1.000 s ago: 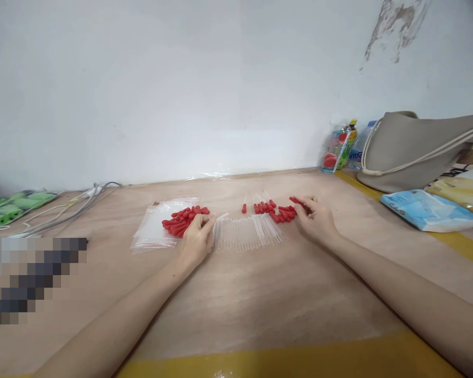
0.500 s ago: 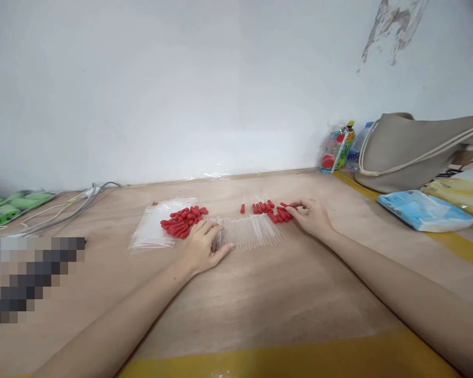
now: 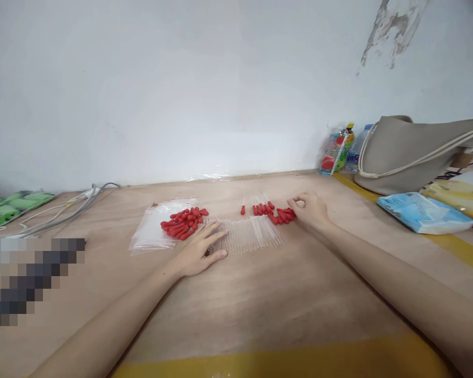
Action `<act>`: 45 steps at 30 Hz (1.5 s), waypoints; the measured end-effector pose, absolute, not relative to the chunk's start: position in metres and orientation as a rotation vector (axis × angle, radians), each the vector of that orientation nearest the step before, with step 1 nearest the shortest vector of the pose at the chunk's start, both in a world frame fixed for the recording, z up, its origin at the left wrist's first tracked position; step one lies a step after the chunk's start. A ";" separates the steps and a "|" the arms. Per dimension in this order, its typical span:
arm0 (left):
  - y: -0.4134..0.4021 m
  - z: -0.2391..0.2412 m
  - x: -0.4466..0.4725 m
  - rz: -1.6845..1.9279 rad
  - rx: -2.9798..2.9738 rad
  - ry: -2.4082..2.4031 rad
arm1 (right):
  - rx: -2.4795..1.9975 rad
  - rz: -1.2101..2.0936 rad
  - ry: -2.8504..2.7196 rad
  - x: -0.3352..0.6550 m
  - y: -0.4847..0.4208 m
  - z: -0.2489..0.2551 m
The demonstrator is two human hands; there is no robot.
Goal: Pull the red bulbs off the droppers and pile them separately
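Observation:
My left hand (image 3: pixel 199 250) lies with its fingers spread over the left end of a row of thin clear tubes (image 3: pixel 244 234). Close to its fingertips, a heap of red rubber dropper bulbs (image 3: pixel 183 221) rests partly on clear plastic zip bags (image 3: pixel 147 228). My right hand (image 3: pixel 310 210) is curled at the right, thumb and index finger brought together beside a smaller group of red bulbs (image 3: pixel 283 216). Whether anything is between those fingertips is not visible. Behind the row lie several droppers (image 3: pixel 263 208), clear tubes with red bulbs on their ends.
A blue tissue pack (image 3: pixel 423 211) lies at the right, before a grey bag (image 3: pixel 402 155) with a cord. Bottles (image 3: pixel 341 149) stand against the wall. Grey and white cables (image 3: pixel 81 202) and a green pack (image 3: pixel 18 206) are at the left. Yellow tape (image 3: pixel 260 365) runs along the front.
The red bulb that my right fingers held now appears among the others beside them. My right hand has curled more tightly. My left hand has slid slightly left and toward me.

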State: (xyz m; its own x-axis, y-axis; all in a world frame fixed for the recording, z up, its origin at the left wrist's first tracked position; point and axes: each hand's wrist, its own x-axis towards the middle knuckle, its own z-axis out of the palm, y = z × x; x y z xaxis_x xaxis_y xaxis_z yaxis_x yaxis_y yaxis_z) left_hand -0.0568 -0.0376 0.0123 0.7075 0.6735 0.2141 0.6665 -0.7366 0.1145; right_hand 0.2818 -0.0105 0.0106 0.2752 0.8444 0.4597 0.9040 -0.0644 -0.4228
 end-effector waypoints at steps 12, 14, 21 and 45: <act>-0.041 0.005 -0.053 0.459 2.890 1.195 | -2.317 0.300 -1.605 0.249 0.052 0.036; -0.042 0.005 -0.053 0.456 2.887 1.207 | -2.348 0.376 -1.608 0.246 0.056 0.035; -0.041 0.001 -0.054 0.698 2.874 1.201 | -2.355 0.356 -1.590 0.241 0.057 0.043; -0.068 0.007 -0.009 1.110 3.231 0.752 | -0.829 -0.559 -2.093 0.202 -0.095 0.000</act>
